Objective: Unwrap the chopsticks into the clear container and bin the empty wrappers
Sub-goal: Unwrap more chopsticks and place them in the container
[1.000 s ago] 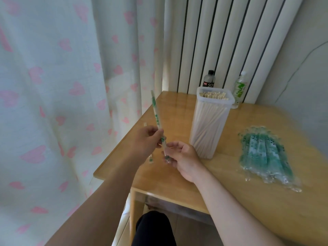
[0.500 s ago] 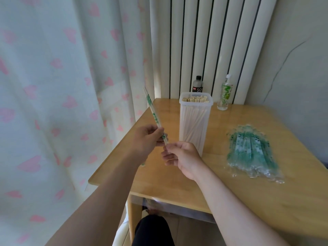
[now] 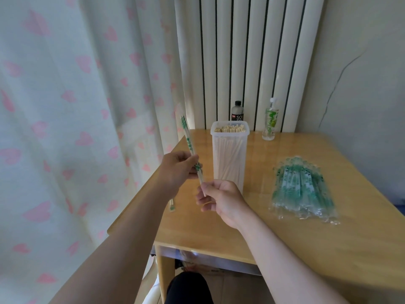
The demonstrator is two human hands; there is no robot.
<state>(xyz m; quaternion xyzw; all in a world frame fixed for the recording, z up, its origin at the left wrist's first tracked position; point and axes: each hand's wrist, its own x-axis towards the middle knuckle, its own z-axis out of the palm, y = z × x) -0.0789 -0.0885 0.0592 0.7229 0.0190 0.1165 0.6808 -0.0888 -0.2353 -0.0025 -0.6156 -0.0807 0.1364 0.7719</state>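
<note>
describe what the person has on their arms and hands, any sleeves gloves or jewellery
Both arms are bare as far as the head view shows: no sleeves, cuffs, watch or bracelet. The left hand and the right hand are ungloved, and I can make out no rings. There are no markings or tape on either.

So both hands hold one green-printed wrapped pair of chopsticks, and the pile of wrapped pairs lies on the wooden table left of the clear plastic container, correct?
No. The head view shows the pile of wrapped pairs right of the clear plastic container on the wooden table. The left hand and right hand do hold one green-printed wrapped pair.
</note>
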